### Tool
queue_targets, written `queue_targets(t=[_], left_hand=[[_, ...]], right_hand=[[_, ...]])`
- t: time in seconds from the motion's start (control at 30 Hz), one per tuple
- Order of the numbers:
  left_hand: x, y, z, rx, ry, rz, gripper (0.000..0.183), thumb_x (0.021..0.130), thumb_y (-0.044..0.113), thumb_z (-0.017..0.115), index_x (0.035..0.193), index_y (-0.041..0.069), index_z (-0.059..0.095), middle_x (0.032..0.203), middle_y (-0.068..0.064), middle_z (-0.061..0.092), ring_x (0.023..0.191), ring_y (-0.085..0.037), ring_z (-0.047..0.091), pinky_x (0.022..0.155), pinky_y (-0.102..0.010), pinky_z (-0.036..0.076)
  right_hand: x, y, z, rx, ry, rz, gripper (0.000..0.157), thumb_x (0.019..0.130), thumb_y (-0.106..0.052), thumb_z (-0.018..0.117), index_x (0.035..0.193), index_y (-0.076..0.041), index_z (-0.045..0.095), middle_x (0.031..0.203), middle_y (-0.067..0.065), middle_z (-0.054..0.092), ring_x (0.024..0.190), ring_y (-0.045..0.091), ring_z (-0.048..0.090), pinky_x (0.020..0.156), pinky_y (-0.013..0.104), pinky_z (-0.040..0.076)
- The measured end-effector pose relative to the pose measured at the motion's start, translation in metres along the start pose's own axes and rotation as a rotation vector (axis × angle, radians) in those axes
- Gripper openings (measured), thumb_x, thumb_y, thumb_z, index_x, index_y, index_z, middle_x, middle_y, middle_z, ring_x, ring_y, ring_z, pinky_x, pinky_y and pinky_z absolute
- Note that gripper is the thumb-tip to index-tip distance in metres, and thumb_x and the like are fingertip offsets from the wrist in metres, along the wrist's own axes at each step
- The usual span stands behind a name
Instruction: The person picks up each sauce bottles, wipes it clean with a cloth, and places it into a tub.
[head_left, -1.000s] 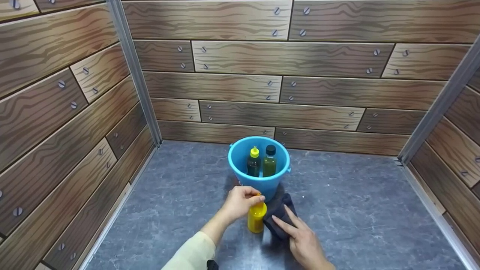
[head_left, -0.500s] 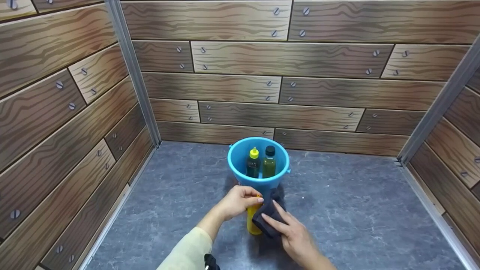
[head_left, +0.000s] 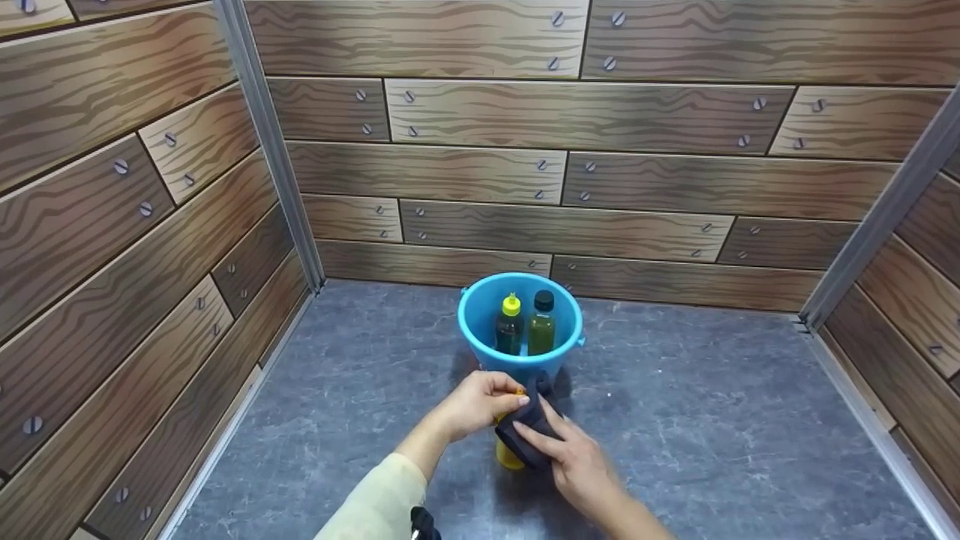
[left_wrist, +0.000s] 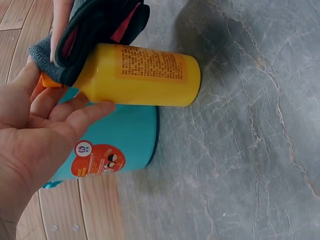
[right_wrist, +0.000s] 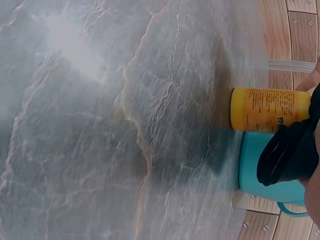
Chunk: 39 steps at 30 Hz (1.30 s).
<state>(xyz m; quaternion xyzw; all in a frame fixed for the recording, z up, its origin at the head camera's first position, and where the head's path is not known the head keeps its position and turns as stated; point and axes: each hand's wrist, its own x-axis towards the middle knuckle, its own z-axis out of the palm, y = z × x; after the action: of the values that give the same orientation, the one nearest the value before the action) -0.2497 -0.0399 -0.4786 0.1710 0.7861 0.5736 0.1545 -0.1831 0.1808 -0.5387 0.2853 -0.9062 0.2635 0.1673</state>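
My left hand [head_left: 472, 409] pinches the orange cap [left_wrist: 50, 82] at the top of a yellow bottle [left_wrist: 150, 75], which stands upright in front of the bucket. Printed text covers the bottle's side in both wrist views. My right hand [head_left: 589, 465] holds a folded dark cloth [head_left: 531, 444] against the bottle's upper right side, two fingers spread over the fabric. From the head view the cloth hides most of the bottle; its yellow base shows below. In the left wrist view the cloth [left_wrist: 105, 25] wraps over the bottle's shoulder, near my left fingertips.
Just behind the hands stands a blue bucket [head_left: 469, 330]. Inside it are a dark bottle with a yellow nozzle cap [head_left: 510, 330] and a green bottle with a black cap [head_left: 541, 330]. Wood-patterned walls [head_left: 450, 172] enclose the grey marbled surface [head_left: 720, 420] at the back and sides.
My right hand has moved left with the cloth, from beside the yellow bottle to across its front. My left hand keeps its pinch on the cap in nearly the same place.
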Motion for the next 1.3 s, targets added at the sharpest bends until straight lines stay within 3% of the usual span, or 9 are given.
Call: queue_targets(t=[0.43,0.57,0.83,1.03,1.3], left_hand=[[0.001,0.000,0.002,-0.026,-0.003,-0.001,0.012,0.104,0.020,0.073,0.107,0.010,0.078,0.080,0.001,0.067,0.067,-0.015,0.053,0.061,-0.028,0.046],[0.001,0.000,0.002,-0.017,0.001,-0.009,0.012,0.104,0.023,0.073,0.105,0.013,0.078,0.083,0.001,0.069,0.068,-0.018,0.054,0.061,-0.028,0.046],[0.000,-0.002,0.001,0.004,-0.006,0.002,0.011,0.104,0.025,0.073,0.105,0.016,0.079,0.097,0.002,0.074,0.089,-0.033,0.066,0.075,-0.038,0.054],[0.000,-0.002,0.000,0.008,-0.008,0.005,0.011,0.104,0.025,0.073,0.105,0.015,0.079,0.099,0.002,0.075,0.088,-0.025,0.065,0.076,-0.036,0.055],[0.000,-0.003,0.000,0.013,-0.005,-0.009,0.012,0.104,0.026,0.072,0.105,0.016,0.079,0.100,0.001,0.075,0.089,-0.023,0.065,0.084,-0.045,0.057]], right_hand=[[0.001,0.002,0.013,-0.044,0.144,-0.095,0.077,0.076,0.018,0.072,0.131,-0.035,0.077,0.153,0.013,0.058,0.125,0.037,0.065,0.086,0.051,0.060],[0.000,0.002,0.014,-0.041,0.126,-0.075,0.075,0.076,0.017,0.072,0.130,-0.035,0.078,0.153,0.013,0.058,0.125,0.037,0.065,0.086,0.051,0.060],[-0.006,0.006,0.017,-0.015,0.094,-0.065,0.080,0.077,0.019,0.071,0.135,-0.036,0.075,0.156,0.014,0.054,0.128,0.036,0.063,0.086,0.050,0.061],[-0.009,0.010,0.022,-0.023,0.070,-0.061,0.084,0.077,0.019,0.071,0.139,-0.037,0.072,0.157,0.019,0.052,0.125,0.037,0.064,0.084,0.048,0.061],[-0.014,0.014,0.027,-0.012,0.061,-0.059,0.086,0.078,0.020,0.071,0.141,-0.038,0.070,0.158,0.021,0.050,0.123,0.038,0.065,0.082,0.047,0.061]])
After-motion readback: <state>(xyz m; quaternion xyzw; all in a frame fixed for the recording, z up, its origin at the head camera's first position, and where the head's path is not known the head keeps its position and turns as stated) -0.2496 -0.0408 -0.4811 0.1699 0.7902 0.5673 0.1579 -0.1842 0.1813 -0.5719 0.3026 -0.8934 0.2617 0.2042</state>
